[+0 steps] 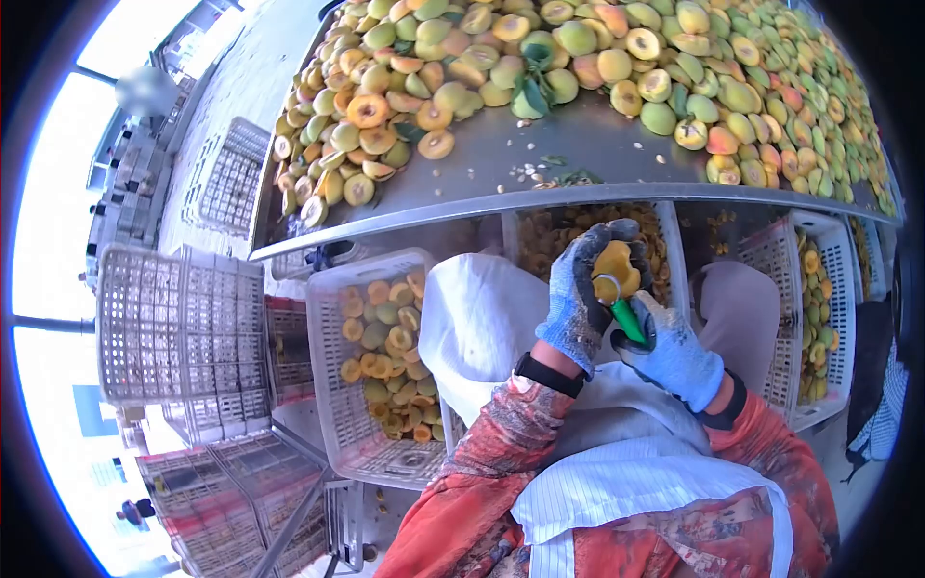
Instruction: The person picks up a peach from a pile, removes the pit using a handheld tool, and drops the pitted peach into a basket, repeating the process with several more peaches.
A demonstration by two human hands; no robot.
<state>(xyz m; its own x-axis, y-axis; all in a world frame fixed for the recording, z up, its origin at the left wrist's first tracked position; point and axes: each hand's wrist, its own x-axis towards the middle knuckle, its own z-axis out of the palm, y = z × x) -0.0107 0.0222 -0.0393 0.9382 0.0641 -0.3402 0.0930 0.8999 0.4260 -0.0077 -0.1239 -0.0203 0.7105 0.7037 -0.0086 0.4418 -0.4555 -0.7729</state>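
My left hand (578,299), in a blue glove with a dark, dirty palm, is closed around a yellow-orange peach half (619,270). My right hand (670,354), gloved in the same way, grips a pitting tool with a green handle (628,322). The tool's curved metal loop (607,286) is against the fruit's cut side; how deep it goes is hard to see. Both hands are held above my lap, over the pale apron (482,328).
A metal table (462,188) ahead bears heaped peaches (742,96), many halved, plus leaves and loose pits. Below its edge, a crate of peach halves (328,385) stands left, a crate of darker pieces (672,250) ahead, another crate (836,289) right. Stacked crates (178,328) stand further left.
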